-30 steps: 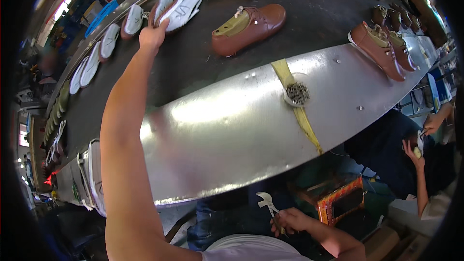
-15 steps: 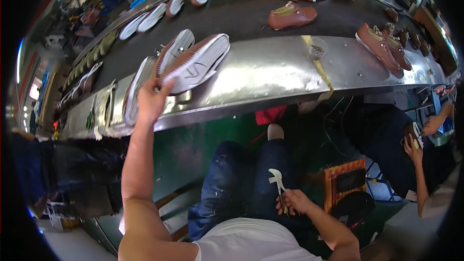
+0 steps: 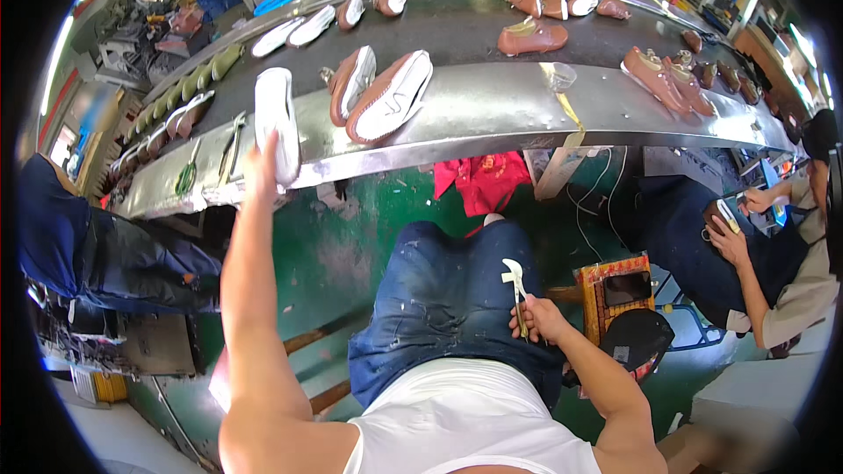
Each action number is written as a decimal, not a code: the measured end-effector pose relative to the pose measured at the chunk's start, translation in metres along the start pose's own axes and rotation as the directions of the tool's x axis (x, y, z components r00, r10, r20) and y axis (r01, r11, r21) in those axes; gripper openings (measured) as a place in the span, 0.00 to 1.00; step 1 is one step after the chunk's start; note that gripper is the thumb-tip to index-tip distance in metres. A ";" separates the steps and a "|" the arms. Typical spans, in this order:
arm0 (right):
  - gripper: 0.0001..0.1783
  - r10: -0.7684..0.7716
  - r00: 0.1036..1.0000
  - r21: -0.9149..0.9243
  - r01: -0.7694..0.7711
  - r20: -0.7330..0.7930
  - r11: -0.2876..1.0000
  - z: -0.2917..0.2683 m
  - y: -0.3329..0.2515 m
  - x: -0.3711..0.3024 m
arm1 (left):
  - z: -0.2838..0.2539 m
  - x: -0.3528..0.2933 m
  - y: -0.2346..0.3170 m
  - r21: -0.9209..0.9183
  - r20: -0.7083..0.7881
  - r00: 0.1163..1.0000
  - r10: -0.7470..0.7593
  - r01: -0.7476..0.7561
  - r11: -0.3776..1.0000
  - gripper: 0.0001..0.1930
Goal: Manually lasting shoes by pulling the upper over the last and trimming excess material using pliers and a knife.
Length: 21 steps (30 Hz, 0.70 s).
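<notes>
My left hand (image 3: 261, 165) reaches out to the metal bench edge and closes on the near end of a shoe (image 3: 277, 110) whose white sole faces up. Its fingers are partly blurred. Just right of it lie two brown shoes (image 3: 395, 101) with white soles turned up; the nearer sole bears a dark pen mark. Over my right thigh, my right hand (image 3: 542, 320) grips the handles of a pair of lasting pincers (image 3: 515, 279), its curved metal head pointing away from me.
Brown shoes (image 3: 654, 83) stand on the bench at right, near a clear cup (image 3: 558, 77). Another brown shoe (image 3: 533, 37) rests on the dark belt. Pliers (image 3: 232, 147) and green-handled scissors (image 3: 187, 174) lie at left. A co-worker's hand (image 3: 729, 241) holds a shoe at right.
My left hand has left the marked brown shoe and moved to the shoe on its left. The view has shifted; my right hand still holds the pincers.
</notes>
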State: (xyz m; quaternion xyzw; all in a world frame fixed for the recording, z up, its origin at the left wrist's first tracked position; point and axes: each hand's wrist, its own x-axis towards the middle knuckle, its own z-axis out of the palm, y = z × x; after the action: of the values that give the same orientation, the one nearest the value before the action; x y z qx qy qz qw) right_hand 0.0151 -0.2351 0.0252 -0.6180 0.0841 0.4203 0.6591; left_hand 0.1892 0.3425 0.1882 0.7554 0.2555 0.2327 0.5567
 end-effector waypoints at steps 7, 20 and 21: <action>0.33 -0.001 1.000 -0.039 0.000 -0.017 0.999 0.000 0.000 0.002 | 0.003 -0.218 -0.061 -0.649 0.441 0.896 0.046 0.283 0.707 0.26; 0.10 -0.266 0.950 -0.124 0.248 -0.166 0.961 0.022 -0.033 -0.036 | 0.169 -0.295 -0.034 0.599 0.792 0.515 -0.330 -0.549 0.583 0.39; 0.10 -0.287 0.943 -0.153 0.263 -0.168 0.953 0.023 -0.034 -0.041 | 0.179 -0.291 -0.043 0.543 0.810 0.542 -0.224 -0.547 0.637 0.37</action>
State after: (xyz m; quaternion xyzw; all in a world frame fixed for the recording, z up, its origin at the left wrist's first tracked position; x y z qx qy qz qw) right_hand 0.0019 -0.2290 0.0818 -0.7018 0.0316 0.2684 0.6591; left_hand 0.0763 0.0364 0.0790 0.9506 -0.0445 -0.2198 0.2146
